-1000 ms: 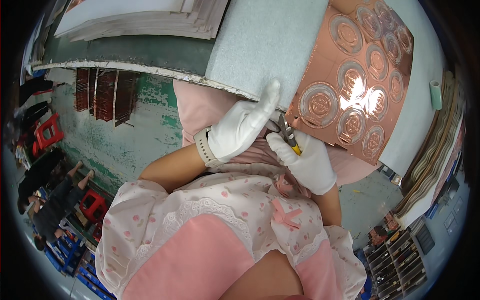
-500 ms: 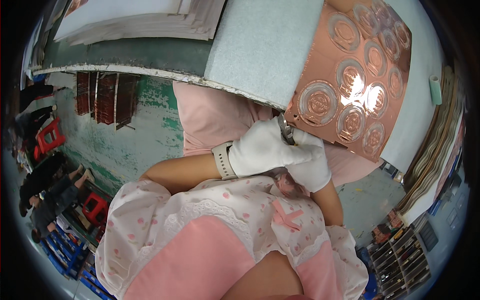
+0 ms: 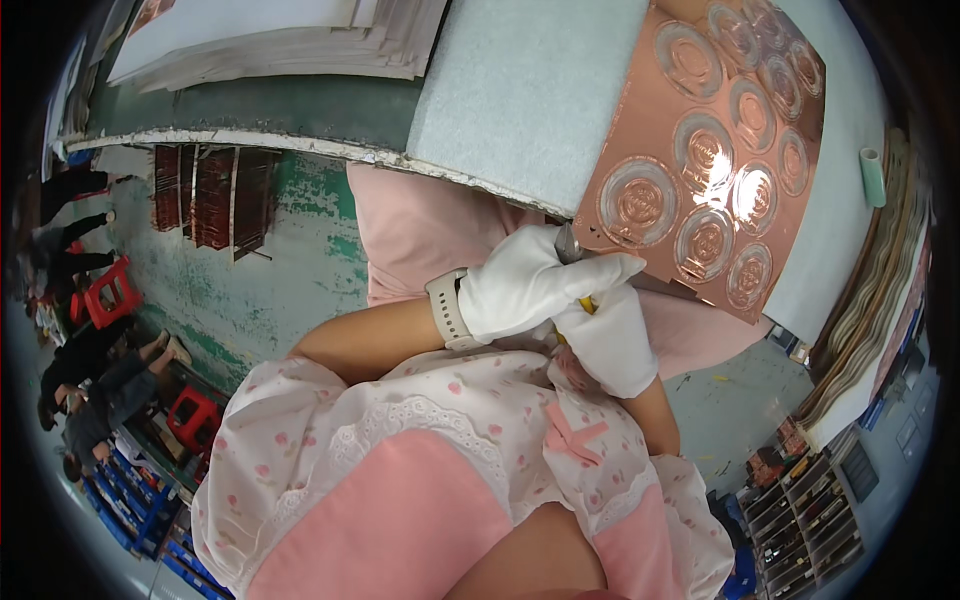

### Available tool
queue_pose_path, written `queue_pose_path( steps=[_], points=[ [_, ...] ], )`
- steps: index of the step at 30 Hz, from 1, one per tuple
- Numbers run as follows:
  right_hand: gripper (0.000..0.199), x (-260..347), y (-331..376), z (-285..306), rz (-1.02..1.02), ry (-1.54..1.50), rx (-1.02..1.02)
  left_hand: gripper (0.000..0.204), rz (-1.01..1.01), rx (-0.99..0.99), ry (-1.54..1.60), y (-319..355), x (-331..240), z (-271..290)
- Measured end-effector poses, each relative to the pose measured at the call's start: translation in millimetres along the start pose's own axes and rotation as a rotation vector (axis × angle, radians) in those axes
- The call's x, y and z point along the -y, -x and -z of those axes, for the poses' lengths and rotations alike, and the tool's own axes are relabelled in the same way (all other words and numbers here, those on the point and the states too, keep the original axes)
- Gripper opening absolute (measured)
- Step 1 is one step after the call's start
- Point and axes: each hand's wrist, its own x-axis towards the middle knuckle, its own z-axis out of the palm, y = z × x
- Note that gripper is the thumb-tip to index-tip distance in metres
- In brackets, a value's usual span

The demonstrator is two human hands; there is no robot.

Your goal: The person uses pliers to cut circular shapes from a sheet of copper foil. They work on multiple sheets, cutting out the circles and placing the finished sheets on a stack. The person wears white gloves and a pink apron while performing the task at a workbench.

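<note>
A thin, shiny copper-coloured sheet (image 3: pixel 640 130) with raised round patterns lies on the table and juts past its near edge. At its near-left corner, my two white-gloved hands meet around a yellow-handled hand tool, apparently pliers (image 3: pixel 568 243), whose grey metal head shows above my left hand. My left hand (image 3: pixel 520 285), with a watch (image 3: pixel 448 310) at the wrist, is closed across the tool's middle; one finger reaches right along the sheet's edge. Below it, my right hand (image 3: pixel 612 340) is closed round the yellow handle. The tool's middle is hidden under the glove.
Pale foam padding (image 3: pixel 520 100) covers the table beside the sheet. White sheets (image 3: pixel 280 45) are stacked at the far left. A green roll (image 3: pixel 872 178) and layered boards (image 3: pixel 870 290) stand at the right. People and red stools (image 3: pixel 112 290) are on the left floor.
My left hand has shifted over the tool, covering more of its metal head, with a finger now stretched right. My right hand has dropped slightly, and the yellow handle shows more.
</note>
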Motion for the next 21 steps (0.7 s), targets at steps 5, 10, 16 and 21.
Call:
queue_pose_path(
  steps=[5, 10, 16, 21],
  points=[
    [0.022, 11, 6, 5, -0.210, -0.219, 0.142, 0.025, 0.020, 0.024, 0.017, -3, 6, 4],
    [0.031, 10, 7, 3, -0.301, -0.149, 0.156, 0.026, -0.050, 0.038, 0.040, -6, 13, 5],
    [0.029, 9, 2, -3, -0.285, 0.014, 0.053, 0.029, -0.014, 0.100, -0.061, -7, 10, 10],
    [0.028, 5, 2, -4, -0.170, 0.148, -0.015, 0.027, -0.110, 0.079, -0.061, -5, 8, 5]
  ],
)
